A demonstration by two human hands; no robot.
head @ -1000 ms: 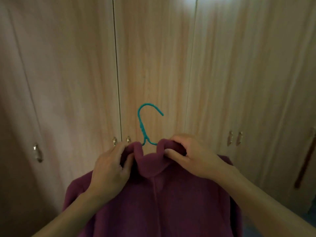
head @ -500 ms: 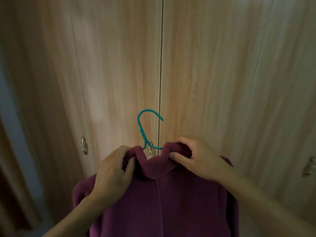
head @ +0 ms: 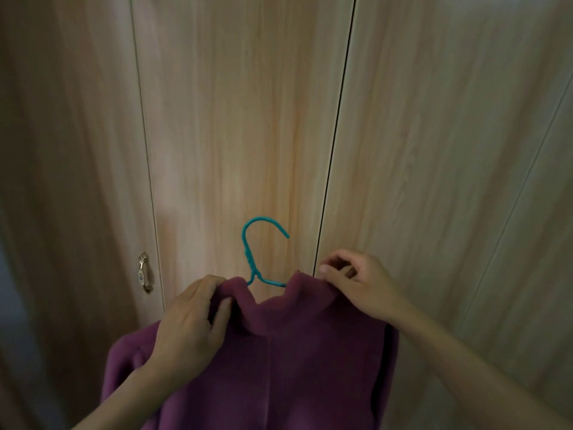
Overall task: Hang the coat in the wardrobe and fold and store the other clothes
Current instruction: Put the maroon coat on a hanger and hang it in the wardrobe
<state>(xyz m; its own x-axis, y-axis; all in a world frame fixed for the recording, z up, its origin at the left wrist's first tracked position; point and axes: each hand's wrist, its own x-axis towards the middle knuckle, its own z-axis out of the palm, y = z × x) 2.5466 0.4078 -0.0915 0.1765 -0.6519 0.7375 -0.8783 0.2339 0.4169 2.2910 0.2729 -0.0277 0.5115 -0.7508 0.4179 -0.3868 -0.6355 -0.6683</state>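
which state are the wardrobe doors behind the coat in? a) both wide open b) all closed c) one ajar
b: the wardrobe doors show only thin dark seams between shut panels, with no interior visible behind the teal hanger and the purple coat.

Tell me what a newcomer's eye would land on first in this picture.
Most striking is the purple coat, filling the lower middle, with a teal hanger whose hook rises from its collar. The left hand grips the collar's left side, while the right hand, fingers curled, is at its right end. Behind them stand closed, pale wooden wardrobe doors, with a metal handle at the lower left.
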